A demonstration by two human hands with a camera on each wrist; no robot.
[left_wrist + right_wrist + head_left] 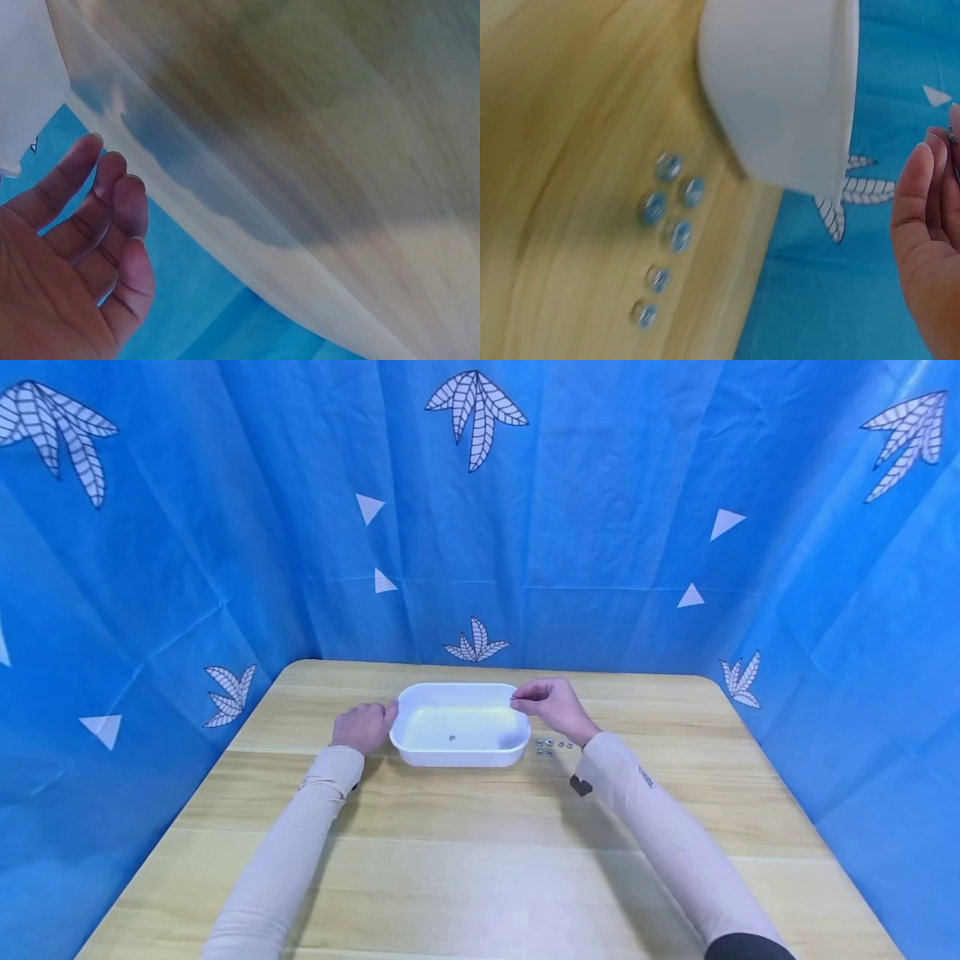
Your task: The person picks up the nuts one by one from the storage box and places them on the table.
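A white oval-ended plastic basin [460,758] stands on the table. At its left end is my left hand [363,727], with the foremost finger right at the rim. In the left wrist view, the fingers of this hand [82,247] are loosely bent beside the basin's white wall [30,82], holding nothing; the thumb is hidden. Over the basin's right end, my right hand [551,703] pinches a small metal nut [951,133] between its fingertips. A small metal piece [452,737] lies on the basin floor. Several metal nuts [653,208] rest on the table just right of the basin.
The wooden table [465,843] has rounded far corners. Behind it and along both sides hangs a blue curtain [600,527] with white leaf and triangle prints. A dark object [581,785] shows beside the right sleeve [652,818].
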